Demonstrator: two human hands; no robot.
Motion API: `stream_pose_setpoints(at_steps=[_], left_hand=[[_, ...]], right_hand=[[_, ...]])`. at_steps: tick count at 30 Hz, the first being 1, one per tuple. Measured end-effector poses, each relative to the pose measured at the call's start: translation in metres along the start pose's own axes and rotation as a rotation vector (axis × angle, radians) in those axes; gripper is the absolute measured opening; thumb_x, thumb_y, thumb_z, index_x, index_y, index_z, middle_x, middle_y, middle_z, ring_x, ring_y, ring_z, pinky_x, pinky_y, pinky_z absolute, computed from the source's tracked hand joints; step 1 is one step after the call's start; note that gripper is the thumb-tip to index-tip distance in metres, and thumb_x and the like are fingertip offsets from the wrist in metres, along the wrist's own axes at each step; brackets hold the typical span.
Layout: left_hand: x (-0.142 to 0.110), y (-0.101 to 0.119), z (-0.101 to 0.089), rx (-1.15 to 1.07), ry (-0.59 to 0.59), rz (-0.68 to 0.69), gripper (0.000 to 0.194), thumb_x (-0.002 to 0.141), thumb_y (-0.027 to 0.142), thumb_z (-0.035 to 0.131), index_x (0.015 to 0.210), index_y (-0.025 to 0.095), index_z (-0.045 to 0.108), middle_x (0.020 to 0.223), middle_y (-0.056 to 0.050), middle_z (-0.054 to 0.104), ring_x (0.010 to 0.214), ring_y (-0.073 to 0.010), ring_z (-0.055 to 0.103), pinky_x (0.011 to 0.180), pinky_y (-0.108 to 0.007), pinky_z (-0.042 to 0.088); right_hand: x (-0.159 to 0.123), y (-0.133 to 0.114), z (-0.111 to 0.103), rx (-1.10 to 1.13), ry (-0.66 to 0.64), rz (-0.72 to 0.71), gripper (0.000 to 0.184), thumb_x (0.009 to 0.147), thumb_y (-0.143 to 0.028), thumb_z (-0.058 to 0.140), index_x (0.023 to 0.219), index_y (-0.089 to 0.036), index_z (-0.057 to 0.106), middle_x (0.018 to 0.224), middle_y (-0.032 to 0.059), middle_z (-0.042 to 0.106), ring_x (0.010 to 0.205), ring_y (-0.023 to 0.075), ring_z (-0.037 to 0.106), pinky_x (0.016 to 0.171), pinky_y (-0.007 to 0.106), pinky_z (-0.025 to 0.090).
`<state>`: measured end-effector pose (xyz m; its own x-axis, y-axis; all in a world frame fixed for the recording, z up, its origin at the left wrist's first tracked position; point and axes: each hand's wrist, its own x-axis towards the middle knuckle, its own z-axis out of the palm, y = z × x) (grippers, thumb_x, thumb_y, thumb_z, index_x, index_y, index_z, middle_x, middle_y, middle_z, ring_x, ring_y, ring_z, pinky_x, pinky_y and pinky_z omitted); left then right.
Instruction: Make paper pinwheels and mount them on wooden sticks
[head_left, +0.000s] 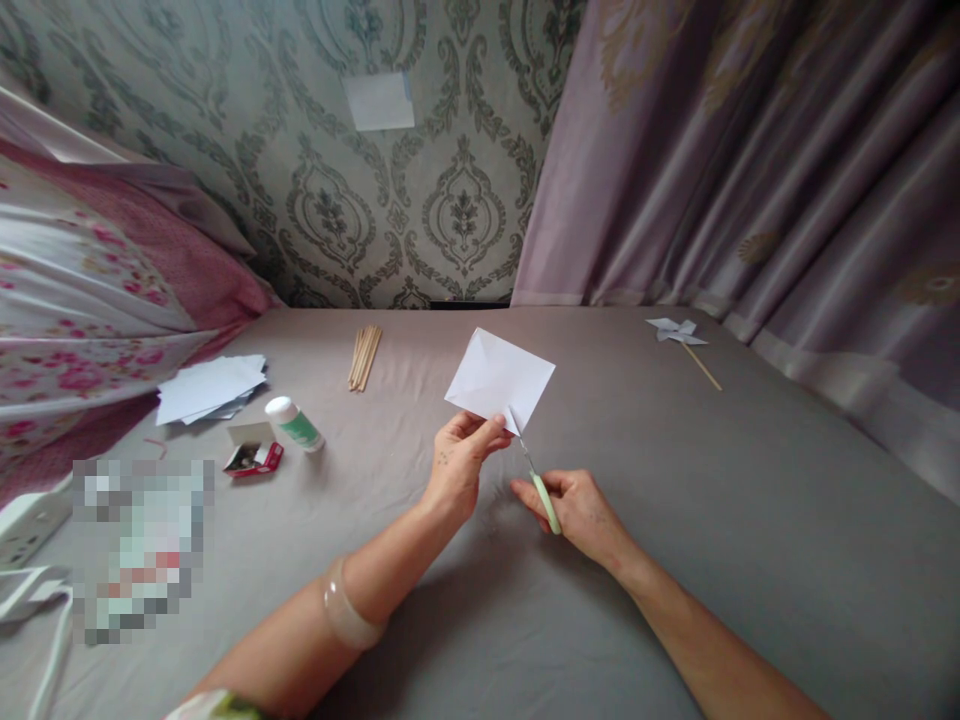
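Observation:
My left hand (459,465) pinches the lower edge of a white folded paper sheet (499,378), holding it up above the grey bed surface. My right hand (577,510) is closed around the pale green handles of small scissors (538,486). The scissor blades point up and touch the paper's bottom corner, just right of my left thumb.
A bundle of wooden sticks (364,356) lies farther back. A stack of white papers (211,388), a glue stick (295,423) and a small red box (253,456) lie to the left. A finished paper pinwheel (681,334) rests at the right by the curtain. Floral bedding sits at far left.

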<state>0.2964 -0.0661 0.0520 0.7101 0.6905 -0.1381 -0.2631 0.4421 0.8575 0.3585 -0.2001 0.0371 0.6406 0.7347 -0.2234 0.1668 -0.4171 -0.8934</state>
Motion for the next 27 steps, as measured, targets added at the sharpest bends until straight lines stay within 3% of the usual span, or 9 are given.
stream_pose_setpoints(at_steps=[15,27], left_hand=[[-0.0078,-0.004,0.0042,0.014,-0.035,-0.034,0.024,0.058,0.028,0.081,0.067,0.013,0.064,0.065,-0.001,0.066,0.061,-0.0113,0.061,0.065,-0.025,0.048],[-0.0063,-0.0038,0.0041,0.018,-0.04,-0.029,0.025,0.058,0.029,0.081,0.067,0.013,0.064,0.065,-0.001,0.066,0.061,-0.0114,0.061,0.065,-0.025,0.048]], right_hand=[[0.0001,-0.0016,0.001,0.099,0.029,-0.024,0.048,0.067,-0.06,0.061,0.049,-0.02,0.043,0.046,-0.0049,0.037,0.047,0.0076,0.03,0.045,0.025,0.023],[0.0021,0.0057,0.0023,0.036,0.065,-0.042,0.052,0.069,-0.063,0.06,0.048,-0.019,0.043,0.044,-0.0046,0.039,0.045,0.0079,0.032,0.045,0.025,0.022]])
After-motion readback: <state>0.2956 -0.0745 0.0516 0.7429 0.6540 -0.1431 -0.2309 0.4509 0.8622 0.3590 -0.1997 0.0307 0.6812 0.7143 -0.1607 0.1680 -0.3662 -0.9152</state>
